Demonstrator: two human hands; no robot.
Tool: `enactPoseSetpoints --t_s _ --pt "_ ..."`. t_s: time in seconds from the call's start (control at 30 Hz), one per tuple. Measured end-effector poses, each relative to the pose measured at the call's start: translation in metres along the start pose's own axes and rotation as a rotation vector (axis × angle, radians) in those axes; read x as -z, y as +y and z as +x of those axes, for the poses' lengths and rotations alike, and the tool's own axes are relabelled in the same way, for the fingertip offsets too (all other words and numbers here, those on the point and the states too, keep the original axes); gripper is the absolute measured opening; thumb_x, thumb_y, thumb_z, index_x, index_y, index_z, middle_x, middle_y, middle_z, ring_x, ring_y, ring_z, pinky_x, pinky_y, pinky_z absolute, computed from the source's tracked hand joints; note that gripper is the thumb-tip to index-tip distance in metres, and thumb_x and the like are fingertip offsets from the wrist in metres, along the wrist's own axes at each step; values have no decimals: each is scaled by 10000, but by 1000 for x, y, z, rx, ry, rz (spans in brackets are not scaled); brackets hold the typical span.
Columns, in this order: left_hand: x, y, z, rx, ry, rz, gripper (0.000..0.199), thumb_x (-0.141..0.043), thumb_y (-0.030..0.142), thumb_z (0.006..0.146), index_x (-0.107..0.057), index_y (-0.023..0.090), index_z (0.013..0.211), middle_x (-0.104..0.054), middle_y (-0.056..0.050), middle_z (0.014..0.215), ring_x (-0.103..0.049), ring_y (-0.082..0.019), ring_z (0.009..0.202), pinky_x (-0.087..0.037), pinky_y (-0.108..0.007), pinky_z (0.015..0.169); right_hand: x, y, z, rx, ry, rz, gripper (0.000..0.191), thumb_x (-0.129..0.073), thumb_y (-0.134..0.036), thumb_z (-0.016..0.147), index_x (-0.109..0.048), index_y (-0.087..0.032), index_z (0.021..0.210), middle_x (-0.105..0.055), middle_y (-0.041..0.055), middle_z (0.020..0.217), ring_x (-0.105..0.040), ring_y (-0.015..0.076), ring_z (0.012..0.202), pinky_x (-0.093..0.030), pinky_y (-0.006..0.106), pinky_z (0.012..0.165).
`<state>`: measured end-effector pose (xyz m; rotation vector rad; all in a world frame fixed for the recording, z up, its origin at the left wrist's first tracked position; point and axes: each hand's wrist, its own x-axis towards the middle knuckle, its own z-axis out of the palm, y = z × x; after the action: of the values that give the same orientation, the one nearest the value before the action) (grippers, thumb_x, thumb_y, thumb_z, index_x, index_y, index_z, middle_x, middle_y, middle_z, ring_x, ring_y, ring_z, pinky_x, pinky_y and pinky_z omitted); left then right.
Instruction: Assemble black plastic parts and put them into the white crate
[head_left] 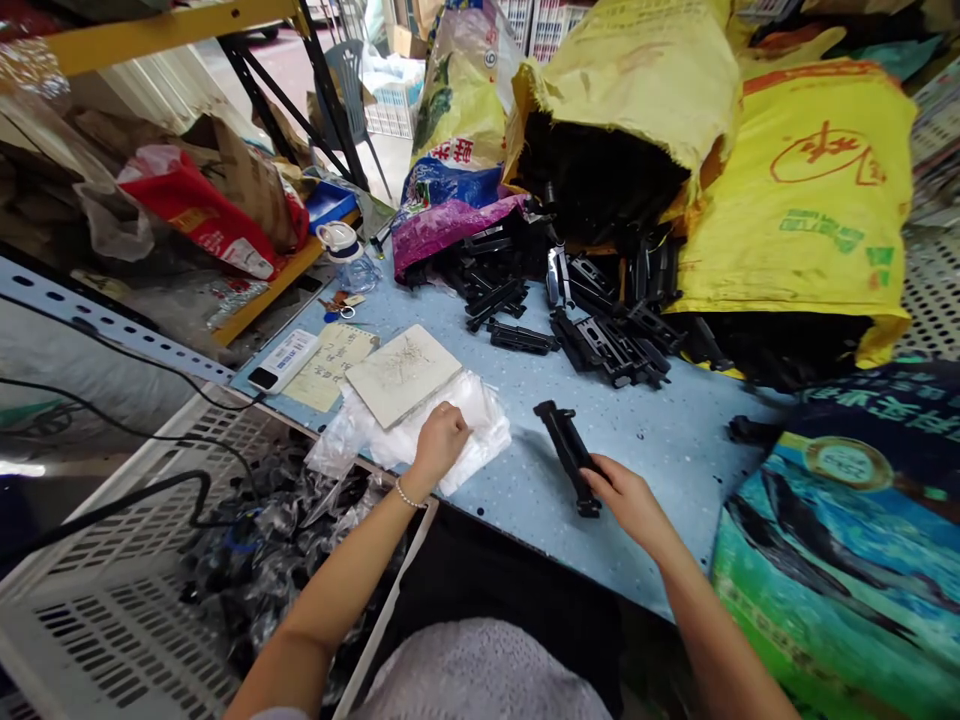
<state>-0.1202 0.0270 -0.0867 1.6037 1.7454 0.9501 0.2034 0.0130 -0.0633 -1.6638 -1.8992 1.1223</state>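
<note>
My right hand (619,496) grips the lower end of a long black plastic part (568,450), which is held at a slant over the blue table. My left hand (444,438) is closed, its fingertips curled down against a stack of thin, whitish clear plastic bags (486,425). Whatever those fingertips pinch, if anything, is hidden. On the back of the stack lies a worn, pale square pad (405,375). Similar black parts (607,345) are heaped beyond my hands, some spilling from a yellow woven sack (622,75).
A second yellow sack (817,200) and a blue-green sack (847,520) stand on the right. At left are a white power strip (285,361), a handwritten note (330,365), scissors (343,312) and a plastic jar (349,258). A white crate (112,620) of bagged black parts sits below the table edge.
</note>
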Motion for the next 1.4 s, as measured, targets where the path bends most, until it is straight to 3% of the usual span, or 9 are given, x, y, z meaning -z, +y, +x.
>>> enactPoseSetpoints --t_s 0.13,0.27,0.43,0.63,0.83,0.9,1.03,1.17,1.4 --pt "15 -8 9 278 -135 -398 263 -694 393 744 -576 163 697 -560 8 628 -515 -127 578 -415 -252 572 -33 -39 14 -179 -155 792 450 -664 -538 793 -700 -194 1080 -721 85 997 -656 227 797 -487 317 665" --pt "13 2 1 201 -70 -456 288 -736 318 688 -486 182 730 -526 50 657 -483 -94 583 -385 -220 572 -73 -81 44 -241 -350 1130 409 -753 -494 728 -732 -185 994 -734 73 862 -670 205 700 -472 296 608" --pt "20 16 -7 75 22 -324 205 -635 254 793 -447 195 738 -518 52 695 -503 -98 651 -397 -225 639 -98 -84 61 -226 -216 1107 333 -798 -475 670 -726 -154 721 -686 31 644 -606 153 571 -453 270 567" --pt "22 25 -12 -11 -27 -215 87 -546 165 842 -499 194 774 -618 13 785 -582 -120 721 -448 -233 674 -89 -83 45 -227 -231 1161 308 -779 -439 714 -738 -182 879 -720 34 761 -634 163 625 -451 270 581" --pt "23 22 -16 -164 -77 243 394 -377 -10 811 -659 150 1035 -653 -119 1132 -625 -217 1027 -488 -353 887 -88 -77 43 -221 -87 1036 325 -802 -450 670 -735 -167 815 -695 9 683 -597 134 588 -432 244 557" --pt "24 18 -13 -153 -92 239 427 -415 18 823 -627 140 1174 -609 -140 1260 -622 -227 1058 -499 -362 900 -82 -70 34 -222 -158 1031 324 -777 -450 709 -730 -166 857 -713 27 728 -623 142 605 -429 238 544" --pt "20 10 -6 -114 -164 -39 464 -509 65 792 -600 162 1236 -597 -114 1287 -649 -144 793 -542 -273 714 -74 -65 14 -271 -581 1033 368 -733 -478 758 -710 -127 869 -736 111 798 -675 187 614 -427 243 495" --pt "27 3 -6 -84 -110 -13 528 -531 87 788 -564 192 1305 -565 -124 1335 -634 -118 709 -548 -283 703 -71 -64 7 -330 -447 973 367 -735 -477 765 -703 -121 849 -727 87 738 -661 156 566 -459 232 512" --pt "29 19 -28 -262 -89 398 759 -414 18 822 -220 219 1528 -300 -158 1563 -526 -289 1279 -567 -353 857 -85 -65 15 -405 -636 1202 249 -714 -337 813 -686 -93 856 -710 94 697 -650 130 531 -467 170 424"
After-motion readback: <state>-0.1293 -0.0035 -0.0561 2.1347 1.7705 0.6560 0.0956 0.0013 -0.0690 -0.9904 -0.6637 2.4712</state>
